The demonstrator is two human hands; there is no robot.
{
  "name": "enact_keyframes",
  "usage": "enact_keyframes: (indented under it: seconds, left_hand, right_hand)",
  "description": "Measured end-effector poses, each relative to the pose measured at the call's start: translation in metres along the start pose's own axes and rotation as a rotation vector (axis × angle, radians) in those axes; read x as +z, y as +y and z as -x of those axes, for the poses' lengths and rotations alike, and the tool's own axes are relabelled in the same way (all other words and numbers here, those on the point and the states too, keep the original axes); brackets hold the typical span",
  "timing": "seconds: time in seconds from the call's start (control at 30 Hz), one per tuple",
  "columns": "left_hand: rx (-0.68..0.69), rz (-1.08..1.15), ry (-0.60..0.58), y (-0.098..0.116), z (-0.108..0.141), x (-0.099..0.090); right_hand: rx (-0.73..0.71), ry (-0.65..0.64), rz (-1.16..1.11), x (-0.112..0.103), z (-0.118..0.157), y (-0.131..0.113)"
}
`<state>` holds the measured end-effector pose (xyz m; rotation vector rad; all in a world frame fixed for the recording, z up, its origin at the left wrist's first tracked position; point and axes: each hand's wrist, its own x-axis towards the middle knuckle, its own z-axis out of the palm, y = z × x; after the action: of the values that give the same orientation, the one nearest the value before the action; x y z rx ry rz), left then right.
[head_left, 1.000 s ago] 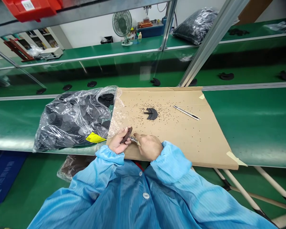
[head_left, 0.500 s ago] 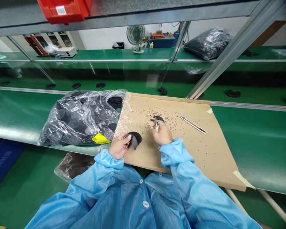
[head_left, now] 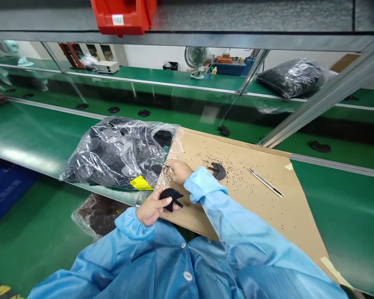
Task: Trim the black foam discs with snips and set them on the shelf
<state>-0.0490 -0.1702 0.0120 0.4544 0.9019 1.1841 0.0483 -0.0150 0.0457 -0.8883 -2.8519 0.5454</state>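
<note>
Black pieces (head_left: 171, 199) — 1 bunch, L hand (head_left: 150, 208) grip closed, 1 on cardboard (head_left: 293, 199) — R hand (head_left: 180, 171) grip unclear

This is a factory workshop, set up for hand work on small parts. Long green tabletops (head_left: 34, 128) run in rows beneath a metal frame (head_left: 314, 95) and an overhead shelf (head_left: 252, 16) with a red parts bin (head_left: 121, 18). A clear bag of dark parts (head_left: 112, 153), speck-strewn cardboard (head_left: 255, 216), a blue work coat (head_left: 162, 265) and black-and-yellow floor tape (head_left: 1, 288) show it too.
</note>
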Motion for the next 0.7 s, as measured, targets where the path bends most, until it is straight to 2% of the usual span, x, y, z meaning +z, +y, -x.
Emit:
enact_keyframes:
  seconds: [0.1,0.2,0.3,0.4,0.47,0.53,0.6,0.7]
  left_hand:
    - [0.02,0.008,0.018,0.007,0.017,-0.01]
    - [0.007,0.03,0.081,0.01,0.028,-0.02]
    - [0.008,0.031,0.143,0.012,0.031,-0.025]
    - [0.037,0.027,0.171,0.012,0.029,-0.025]
    - [0.048,0.026,0.184,0.013,0.026,-0.023]
    - [0.066,0.019,0.209,0.015,0.02,-0.017]
    - [0.106,0.006,0.242,0.017,0.012,-0.009]
    - [0.177,-0.049,0.28,0.019,-0.004,0.007]
  right_hand:
    - [0.018,-0.028,0.063,0.014,-0.026,-0.02]
    - [0.066,-0.043,0.077,0.027,-0.04,-0.034]
    - [0.096,-0.053,0.047,0.033,-0.045,-0.039]
    - [0.156,-0.01,0.013,0.028,-0.039,-0.033]
    - [0.266,0.079,-0.232,0.02,-0.029,-0.023]
    - [0.392,0.151,-0.623,0.011,-0.013,-0.01]
    - [0.461,0.155,-0.922,0.003,0.007,0.003]
    - [0.459,0.103,-1.005,-0.004,0.042,0.015]
